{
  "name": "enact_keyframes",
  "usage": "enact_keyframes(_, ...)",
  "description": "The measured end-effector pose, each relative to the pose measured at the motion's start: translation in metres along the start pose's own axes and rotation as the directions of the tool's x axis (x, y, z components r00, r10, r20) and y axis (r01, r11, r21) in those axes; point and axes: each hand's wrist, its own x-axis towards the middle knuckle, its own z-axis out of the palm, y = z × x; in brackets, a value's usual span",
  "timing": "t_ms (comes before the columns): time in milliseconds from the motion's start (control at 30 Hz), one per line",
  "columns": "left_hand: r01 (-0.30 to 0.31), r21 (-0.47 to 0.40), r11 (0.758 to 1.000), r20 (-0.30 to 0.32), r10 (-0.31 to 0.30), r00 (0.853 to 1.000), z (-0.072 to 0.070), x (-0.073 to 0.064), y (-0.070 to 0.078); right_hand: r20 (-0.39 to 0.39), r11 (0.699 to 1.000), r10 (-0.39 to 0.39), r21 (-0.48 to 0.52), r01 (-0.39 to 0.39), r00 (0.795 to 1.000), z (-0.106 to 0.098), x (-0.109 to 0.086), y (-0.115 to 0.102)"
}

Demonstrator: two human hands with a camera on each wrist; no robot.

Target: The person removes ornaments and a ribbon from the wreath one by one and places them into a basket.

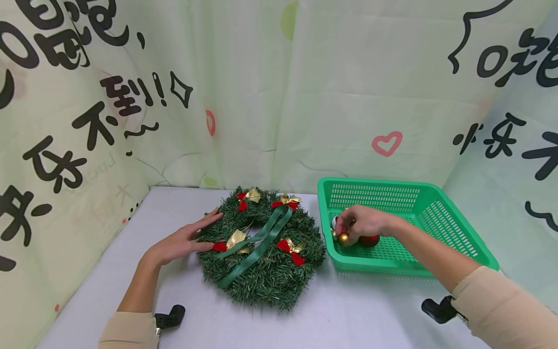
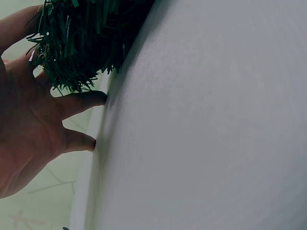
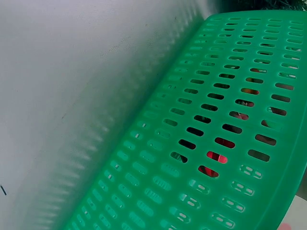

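Note:
A green Christmas wreath [image 1: 270, 286] lies on the table, with red and gold bows and a dark green ribbon [image 1: 257, 252] across it. My left hand [image 1: 183, 241] rests at the wreath's left edge, fingers spread, some touching the greenery; in the left wrist view the wreath [image 2: 76, 43] lies against the fingers. Inside the left end of a green basket [image 1: 392, 265], my right hand [image 1: 364, 220] pinches a gold Christmas ball [image 1: 343, 239]. A dark red ball [image 1: 369, 241] is beside it, and a white one [image 1: 334, 222] is partly hidden by the fingers. The basket wall hides the right fingers in the right wrist view.
The white table [image 1: 244, 327] runs back to a printed curtain [image 1: 261, 121], which also hangs on both sides. The basket stands right of the wreath, its left rim close to the greenery.

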Motion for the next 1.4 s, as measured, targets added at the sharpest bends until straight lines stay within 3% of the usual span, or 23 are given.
enact_keyframes(1400, 0.011, 0.006, 1.000, -0.002, -0.011, 1.000, 0.000, -0.001, 0.003, -0.042, 1.000, 0.013, 0.000, -0.013, 0.999, -0.010, -0.008, -0.003)
